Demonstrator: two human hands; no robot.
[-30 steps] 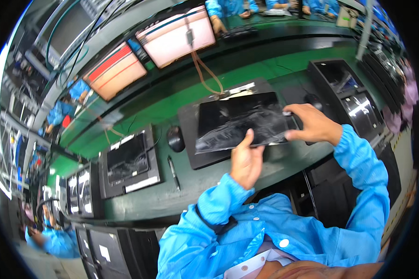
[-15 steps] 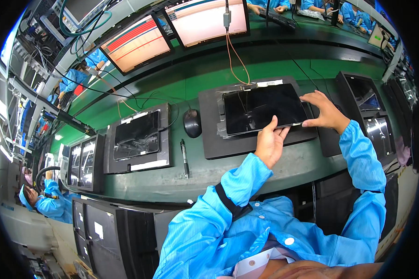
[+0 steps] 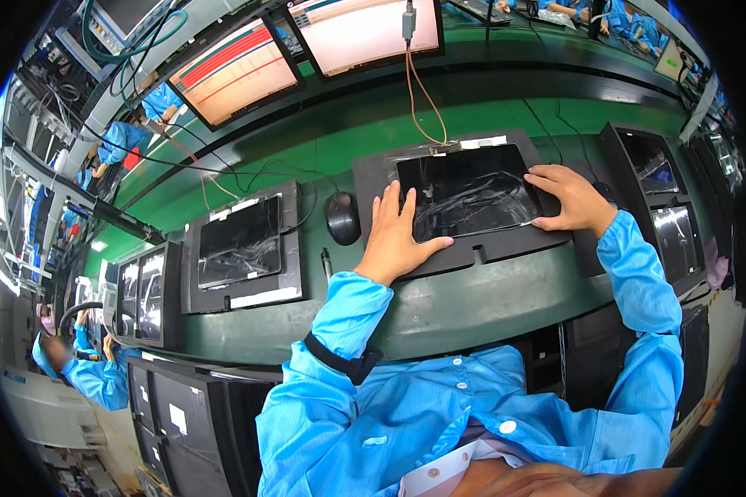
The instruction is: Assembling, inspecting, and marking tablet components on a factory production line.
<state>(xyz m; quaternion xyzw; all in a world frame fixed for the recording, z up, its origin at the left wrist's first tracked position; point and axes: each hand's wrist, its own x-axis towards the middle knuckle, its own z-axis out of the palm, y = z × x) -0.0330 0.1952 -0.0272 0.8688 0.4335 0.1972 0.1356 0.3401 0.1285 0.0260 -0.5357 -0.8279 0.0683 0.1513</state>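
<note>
Both hands are down on the dark tablet (image 3: 468,190), which lies flat in a black moulded tray (image 3: 373,178) on the green table (image 3: 439,311), right in front of the person in the blue coat. The left hand (image 3: 396,236) rests on the tablet's left edge, its fingers (image 3: 391,203) stretched out and close together along the side, thumb hooked across the lower left corner, so it presses rather than clutches. The right hand (image 3: 574,199) sits on the right edge, fingers bent a little and spread over the frame, thumb low near the bottom corner; it steadies the tablet there, flat on top, not wrapped round it. The screen is glossy and streaked with reflections, perhaps a film, though that's hard to tell. An orange cable (image 3: 423,99) runs from the tablet's top edge up to the pale monitor (image 3: 365,29) above. Just left of the tray lies a black mouse (image 3: 342,217), and below it a pen (image 3: 326,265) on the table. Further left another tablet (image 3: 240,242) sits in its own tray, untouched. Off at the far left, a co-worker's blue sleeve (image 3: 99,381) shows at the next station.
</note>
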